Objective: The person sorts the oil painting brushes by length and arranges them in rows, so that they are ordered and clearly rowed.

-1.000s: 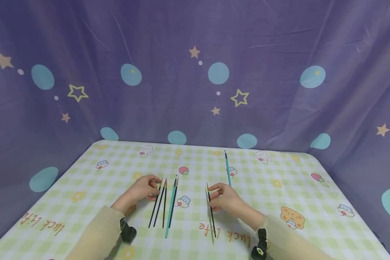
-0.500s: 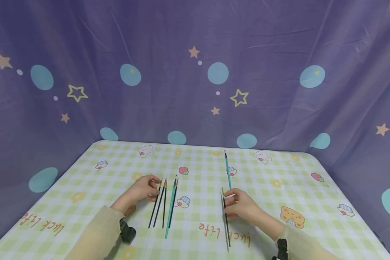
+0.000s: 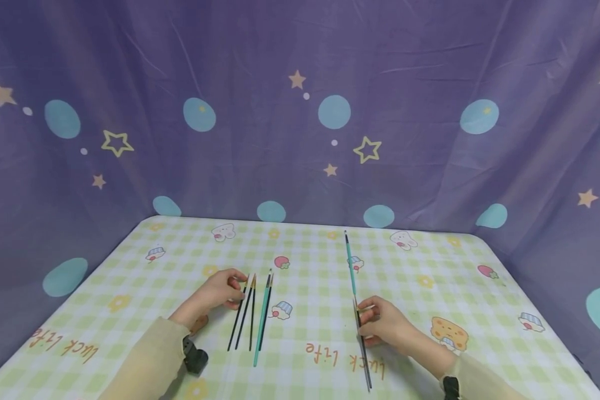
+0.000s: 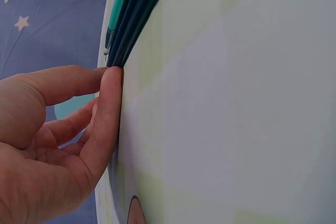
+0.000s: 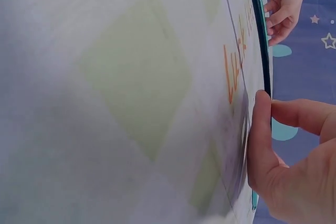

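Note:
My left hand (image 3: 215, 295) stays at the left of a row of paintbrushes. Its thumb and finger pinch the leftmost black paintbrush (image 3: 235, 328) near the metal collar. Beside that brush lie two more black paintbrushes (image 3: 243, 325), then a teal paintbrush (image 3: 261, 330) close against another black one (image 3: 267, 316). To the right, my right hand (image 3: 387, 326) pinches a single black paintbrush (image 3: 364, 355) near its bristle end. The brush's shadow runs close along it, so it is at or just above the cloth. A second teal paintbrush (image 3: 351, 266) lies just beyond that hand, bristles away from me.
A green-and-white checked tablecloth (image 3: 310, 328) with printed cartoons covers the table. A purple curtain (image 3: 260, 166) with stars and blue dots hangs behind the far edge. Black straps with small devices (image 3: 196, 356) sit on the wrists.
My right hand has moved right and slightly toward me, carrying the black paintbrush from mid-table to just in front of the far teal one. The left hand and its row of brushes keep their place.

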`<state>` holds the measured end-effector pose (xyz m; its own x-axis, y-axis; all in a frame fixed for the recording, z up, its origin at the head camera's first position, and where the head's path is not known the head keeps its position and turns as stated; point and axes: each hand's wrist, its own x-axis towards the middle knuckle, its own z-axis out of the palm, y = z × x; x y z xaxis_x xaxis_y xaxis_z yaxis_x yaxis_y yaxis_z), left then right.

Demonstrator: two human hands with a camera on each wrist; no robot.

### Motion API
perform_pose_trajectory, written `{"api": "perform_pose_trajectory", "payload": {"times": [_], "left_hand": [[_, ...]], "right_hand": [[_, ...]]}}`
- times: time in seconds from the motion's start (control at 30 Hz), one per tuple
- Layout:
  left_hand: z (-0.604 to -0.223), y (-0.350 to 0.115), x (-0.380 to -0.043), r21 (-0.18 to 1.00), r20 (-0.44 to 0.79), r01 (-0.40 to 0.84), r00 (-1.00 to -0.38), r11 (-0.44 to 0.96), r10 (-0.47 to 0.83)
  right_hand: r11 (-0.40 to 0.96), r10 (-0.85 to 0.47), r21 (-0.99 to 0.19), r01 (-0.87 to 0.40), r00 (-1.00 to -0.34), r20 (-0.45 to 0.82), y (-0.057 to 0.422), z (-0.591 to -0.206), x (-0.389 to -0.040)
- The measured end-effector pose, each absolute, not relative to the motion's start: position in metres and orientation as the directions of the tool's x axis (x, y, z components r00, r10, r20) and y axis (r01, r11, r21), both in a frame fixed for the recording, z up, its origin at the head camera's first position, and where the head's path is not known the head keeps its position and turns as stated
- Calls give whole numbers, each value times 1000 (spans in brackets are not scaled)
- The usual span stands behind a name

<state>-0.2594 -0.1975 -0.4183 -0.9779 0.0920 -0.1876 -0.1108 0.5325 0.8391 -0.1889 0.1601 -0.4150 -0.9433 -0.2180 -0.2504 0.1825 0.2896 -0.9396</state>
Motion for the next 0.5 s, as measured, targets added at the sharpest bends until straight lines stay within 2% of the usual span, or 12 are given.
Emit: {"api": "perform_pose_trajectory", "payload": {"times": [0.5], "left_hand": [[-419, -199, -258, 850, -191, -114, -977, 515, 99]], "right_hand": [[378, -142, -907, 185, -957, -254, 156, -417, -186]]}}
